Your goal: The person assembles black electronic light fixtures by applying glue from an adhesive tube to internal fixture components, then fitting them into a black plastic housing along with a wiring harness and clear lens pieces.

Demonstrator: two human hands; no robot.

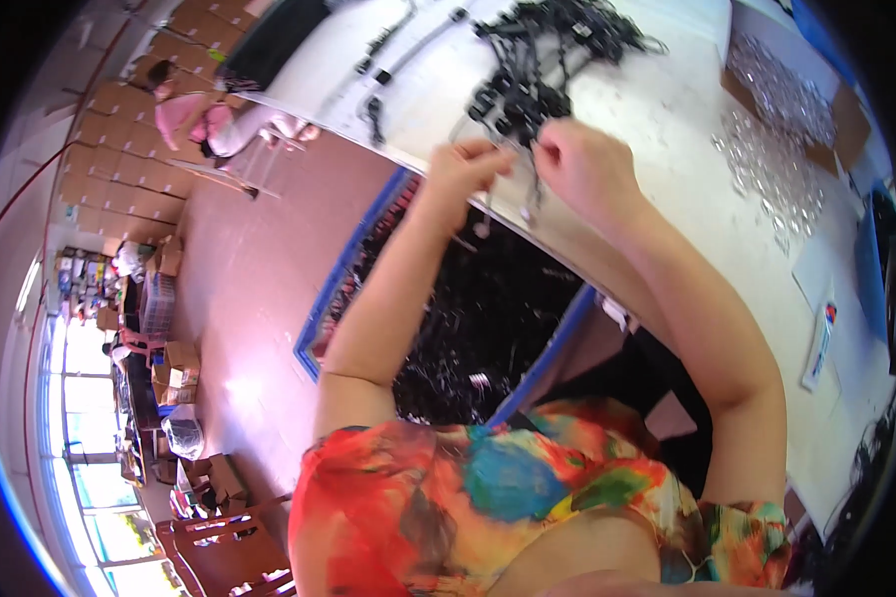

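Note:
My left hand [460, 177] is over the near edge of the white table, its fingers curled in toward the thumb and slightly blurred. What it pinches, if anything, is too small to make out. Just to its right, my right hand [589, 167] is closed, with its fingertips facing the left hand; whatever lies in them is hidden. Thin strands with pale ends hang at the table edge below the hands. Right beyond the fingers lies a tangled pile of black cables [513, 104], spreading to the far side of the table.
Below the edge stands a blue-rimmed bin [468, 318] filled with black items. Small clear pieces [767, 179] lie on the right, beside a cardboard box [851, 129] of more. A white tube [819, 345] lies nearer. Stacked cartons [110, 149] and a seated person [204, 119] are at far left.

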